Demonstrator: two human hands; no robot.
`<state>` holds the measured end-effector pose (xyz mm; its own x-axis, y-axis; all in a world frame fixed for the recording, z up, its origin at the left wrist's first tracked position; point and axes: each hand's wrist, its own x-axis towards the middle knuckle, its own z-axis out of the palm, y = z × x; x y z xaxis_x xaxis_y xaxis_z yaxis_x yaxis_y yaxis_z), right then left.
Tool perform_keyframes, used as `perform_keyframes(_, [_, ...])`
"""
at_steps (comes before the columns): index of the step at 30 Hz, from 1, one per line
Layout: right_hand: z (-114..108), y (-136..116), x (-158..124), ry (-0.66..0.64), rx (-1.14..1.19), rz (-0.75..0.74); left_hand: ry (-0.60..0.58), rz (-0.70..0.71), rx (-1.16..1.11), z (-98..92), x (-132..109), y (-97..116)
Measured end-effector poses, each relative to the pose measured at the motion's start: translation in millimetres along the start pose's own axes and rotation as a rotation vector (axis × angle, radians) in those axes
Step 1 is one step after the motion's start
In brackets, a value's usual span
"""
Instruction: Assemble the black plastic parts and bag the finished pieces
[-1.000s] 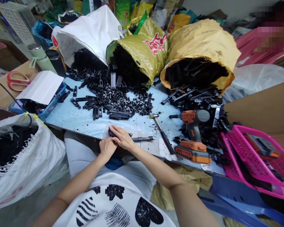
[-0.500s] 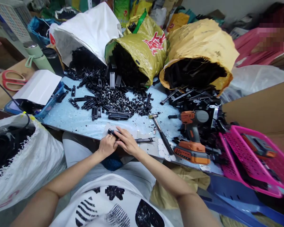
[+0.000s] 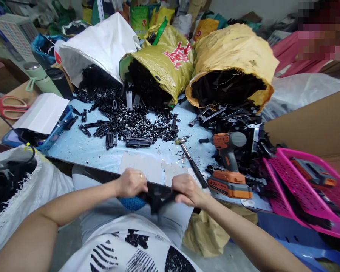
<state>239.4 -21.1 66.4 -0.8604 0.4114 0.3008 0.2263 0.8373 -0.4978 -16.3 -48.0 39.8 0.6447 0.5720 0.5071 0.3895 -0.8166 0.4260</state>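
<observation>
Black plastic, by the look of it, and badly blurred: a black part (image 3: 156,204) spans the gap between two fists, out past the table edge and over the lap. Left hand (image 3: 132,182) is clenched, a ring on one finger, its knuckles up, and the part runs out from its right side. Right hand (image 3: 188,189) grasps the other end, thumb lying along the underside, the part reaching off to its left.

And here's the relation that counts: the long axis goes crosswise, hand to hand, dipping in the middle toward the body like a shallow V. Neither hand is nearer; each has an end. Whether that dip is a joint or a bend, I can't tell through the blur.

Just beyond the fists, flat grey cardboard (image 3: 143,166) lies on the blue tabletop (image 3: 96,147). Beyond the right hand and a little to its right, a hammer (image 3: 193,162) slants, handle end closest; further right of that hand stands an orange drill (image 3: 228,151). Straight out past the left hand, well apart from it, spreads a heap of small black pieces (image 3: 141,122).
</observation>
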Motion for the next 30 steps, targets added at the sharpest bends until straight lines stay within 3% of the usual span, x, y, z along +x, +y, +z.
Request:
perform_keyframes(4, [-3,-36,15,0.057,0.341,-0.120,0.198,-0.043,-0.359,-12.7,2,53])
perform_keyframes(7, [16,-36,18,0.097,0.444,-0.075,0.196,-0.131,-0.379,-17.6,0,60])
perform_keyframes(11, [34,-5,17,0.080,0.333,0.130,-0.059,-0.321,-0.131,-23.5,-4,27])
perform_keyframes(15, [27,23,24,-0.185,-0.197,0.442,-0.287,-0.532,0.307,-17.3,-3,-20])
perform_keyframes(17, [23,25,32,-0.314,-0.433,0.573,-0.353,-0.605,0.468,-9.5,1,-34])
perform_keyframes(19, [22,22,41,-0.340,-0.575,0.651,-0.382,-0.636,0.534,-2.3,6,-41])
perform_keyframes(21, [23,18,50,-0.297,-0.635,0.564,-0.395,-0.636,0.542,2.0,11,-42])
perform_keyframes(25, [29,20,63,-0.257,-0.641,0.240,-0.400,-0.619,0.503,2.1,15,-37])
perform_keyframes(30, [32,35,64,-0.265,-0.515,0.073,-0.374,-0.588,0.449,2.7,7,-35])
